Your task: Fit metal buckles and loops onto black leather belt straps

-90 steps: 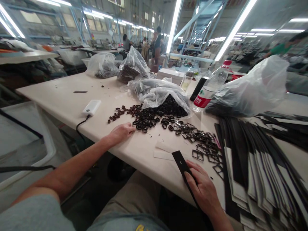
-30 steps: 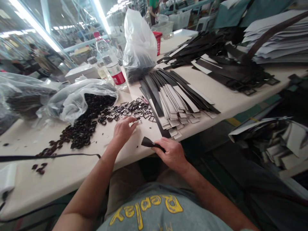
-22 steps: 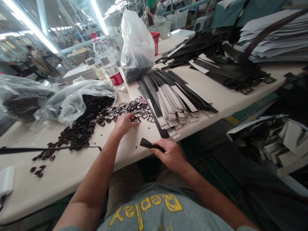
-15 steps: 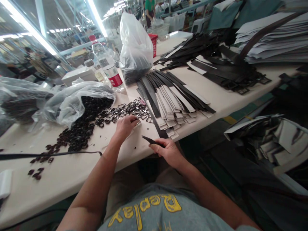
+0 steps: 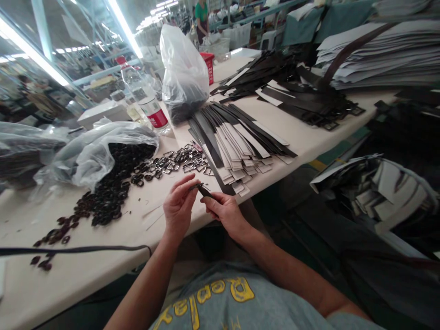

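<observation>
Head cam: I've L hand (image 5: 178,208) pinching a small dark buckle (image 5: 193,186), R hand (image 5: 225,210) gripping black strap (image 5: 205,191), both nr side of buckle pile (image 5: 184,158); can't tell if they touch. Prob fitting step; next move calls for careful lining-up

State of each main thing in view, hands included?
Left hand: closed on buckle
Right hand: gripping black strap
Buckle: at black strap's tip, threading unclear
Plastic bag: open, dark rings spilled
Loose buckles: heaped
Black-and-white strips: fanned, overlapping
Bottle: standing, red cap on
Tall bag: standing, partly filled
White sheets: stacked
</observation>
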The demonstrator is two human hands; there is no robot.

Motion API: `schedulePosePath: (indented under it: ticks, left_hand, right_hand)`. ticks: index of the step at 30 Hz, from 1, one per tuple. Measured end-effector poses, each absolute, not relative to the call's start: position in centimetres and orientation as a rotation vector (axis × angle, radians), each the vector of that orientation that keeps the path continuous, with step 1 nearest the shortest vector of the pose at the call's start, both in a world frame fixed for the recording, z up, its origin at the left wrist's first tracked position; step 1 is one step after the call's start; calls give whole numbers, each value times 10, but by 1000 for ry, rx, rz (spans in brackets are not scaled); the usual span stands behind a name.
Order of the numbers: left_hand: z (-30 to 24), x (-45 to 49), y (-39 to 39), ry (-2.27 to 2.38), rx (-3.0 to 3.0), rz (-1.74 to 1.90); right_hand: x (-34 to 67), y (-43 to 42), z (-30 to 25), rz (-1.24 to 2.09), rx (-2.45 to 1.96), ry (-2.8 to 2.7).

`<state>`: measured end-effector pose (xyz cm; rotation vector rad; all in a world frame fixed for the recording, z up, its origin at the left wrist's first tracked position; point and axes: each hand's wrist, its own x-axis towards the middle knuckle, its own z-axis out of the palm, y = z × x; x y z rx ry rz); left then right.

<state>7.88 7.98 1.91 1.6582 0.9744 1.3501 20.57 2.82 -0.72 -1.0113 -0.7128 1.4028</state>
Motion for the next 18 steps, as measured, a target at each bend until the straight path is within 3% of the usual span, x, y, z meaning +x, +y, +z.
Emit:
schedulePosePath:
  ticks: [6,13,18]
  left_hand:
    - [7,75,67,960,1669,1443]
    - [1,58,61,1056,1350,1011]
    - [0,53,58,1048,1168,814]
  right_hand:
    - [202,24,-2,1312,-990,-818]
    - [215,19,1,574,-1316,-1347]
    - [209,12,-2,281,-1475,-1663]
